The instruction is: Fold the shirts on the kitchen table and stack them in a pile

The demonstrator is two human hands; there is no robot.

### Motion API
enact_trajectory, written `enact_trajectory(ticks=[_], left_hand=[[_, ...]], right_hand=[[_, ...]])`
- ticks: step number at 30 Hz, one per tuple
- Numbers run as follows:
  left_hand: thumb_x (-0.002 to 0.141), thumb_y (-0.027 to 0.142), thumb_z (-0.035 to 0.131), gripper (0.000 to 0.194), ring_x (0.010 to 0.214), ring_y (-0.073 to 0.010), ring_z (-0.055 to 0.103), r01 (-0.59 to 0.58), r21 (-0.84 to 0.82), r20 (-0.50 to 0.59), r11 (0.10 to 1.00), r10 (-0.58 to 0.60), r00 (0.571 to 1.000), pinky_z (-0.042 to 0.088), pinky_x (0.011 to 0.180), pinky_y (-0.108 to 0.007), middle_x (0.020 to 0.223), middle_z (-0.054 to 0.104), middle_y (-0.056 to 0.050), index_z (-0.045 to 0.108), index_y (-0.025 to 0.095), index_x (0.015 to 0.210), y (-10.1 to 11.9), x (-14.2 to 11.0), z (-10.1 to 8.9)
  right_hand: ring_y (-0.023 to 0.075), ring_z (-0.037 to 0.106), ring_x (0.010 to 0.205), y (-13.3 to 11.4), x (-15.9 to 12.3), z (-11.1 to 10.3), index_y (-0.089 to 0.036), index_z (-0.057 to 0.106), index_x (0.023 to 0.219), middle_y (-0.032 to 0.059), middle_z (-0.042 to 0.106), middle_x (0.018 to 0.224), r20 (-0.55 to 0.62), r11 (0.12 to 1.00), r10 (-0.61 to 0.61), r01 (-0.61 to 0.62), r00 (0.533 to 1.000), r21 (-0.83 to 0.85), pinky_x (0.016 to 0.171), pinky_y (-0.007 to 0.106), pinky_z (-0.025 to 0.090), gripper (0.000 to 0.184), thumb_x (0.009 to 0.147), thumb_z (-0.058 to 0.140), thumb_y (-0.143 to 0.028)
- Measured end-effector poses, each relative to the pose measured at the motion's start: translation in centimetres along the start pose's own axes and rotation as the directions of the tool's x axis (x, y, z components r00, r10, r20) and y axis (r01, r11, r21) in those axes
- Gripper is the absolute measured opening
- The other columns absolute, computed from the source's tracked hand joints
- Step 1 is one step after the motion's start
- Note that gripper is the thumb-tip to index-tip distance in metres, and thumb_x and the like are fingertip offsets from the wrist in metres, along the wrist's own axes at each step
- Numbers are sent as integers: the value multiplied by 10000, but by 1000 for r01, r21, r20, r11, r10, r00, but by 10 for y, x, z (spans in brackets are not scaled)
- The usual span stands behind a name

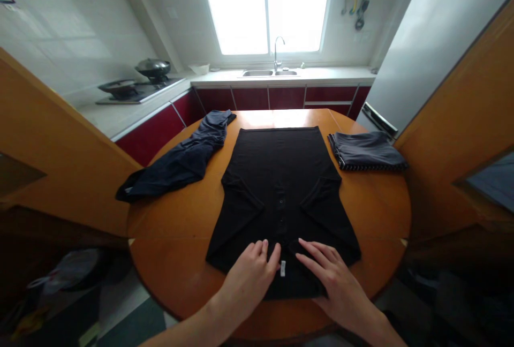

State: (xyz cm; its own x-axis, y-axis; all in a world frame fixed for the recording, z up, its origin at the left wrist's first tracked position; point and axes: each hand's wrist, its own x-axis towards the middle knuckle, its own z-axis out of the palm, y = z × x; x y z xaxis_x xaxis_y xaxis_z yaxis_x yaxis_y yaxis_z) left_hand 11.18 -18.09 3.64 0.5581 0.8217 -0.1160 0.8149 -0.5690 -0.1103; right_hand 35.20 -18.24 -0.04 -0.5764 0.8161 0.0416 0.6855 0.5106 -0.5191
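black shirt [281, 167] is flat on the round wooden table [180, 245], centered, collar end toward the person, hem toward the window [241, 9]. sleeves folded in over the body, a short row of buttons down the middle.

both hands on the collar end. left hand [252, 269]: fingers bent, tips on the cloth left of the small white label [283, 268]; slight gap between the fingertips nearest the label. right hand [331, 272]: fingers stretched out and a bit apart, tips on the cloth right of the label, thumb down by the shirt's near edge. label sits between the two hands. most of the shirt lies beyond the fingertips, a strip of it on the near side. can't tell if either hand has fabric pinched between thumb and fingers.

elsewhere on the table: dark blue garment [180, 159] stretched out loosely on the left, well apart from the left hand; folded gray garment [367, 149] on the right, near the far edge. neither touches the shirt.
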Motion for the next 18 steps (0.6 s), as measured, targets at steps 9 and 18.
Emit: enact_trajectory(ticks=[9, 18], left_hand=[[987, 190, 523, 325, 1128, -242, 632, 68, -351, -174, 934, -136, 975, 527, 982, -399, 1366, 629, -77, 623, 212, 1295, -22, -16, -6], [964, 184, 552, 413, 1175, -244, 577, 51, -413, -190, 909, -141, 972, 515, 1021, -424, 1435, 573, -78, 565, 222, 1375, -22, -18, 10]], right_hand=[[263, 352, 1418, -1, 0, -3, -316, 512, 1442, -5, 363, 1600, 5, 1000, -11, 11, 1000, 0, 1160, 471, 338, 747, 739, 576, -72], [258, 343, 1422, 1, 0, -1, -326, 505, 1447, -19, 355, 1604, 8, 1000, 0, 0, 1000, -2, 1167, 457, 337, 762, 733, 588, -75]])
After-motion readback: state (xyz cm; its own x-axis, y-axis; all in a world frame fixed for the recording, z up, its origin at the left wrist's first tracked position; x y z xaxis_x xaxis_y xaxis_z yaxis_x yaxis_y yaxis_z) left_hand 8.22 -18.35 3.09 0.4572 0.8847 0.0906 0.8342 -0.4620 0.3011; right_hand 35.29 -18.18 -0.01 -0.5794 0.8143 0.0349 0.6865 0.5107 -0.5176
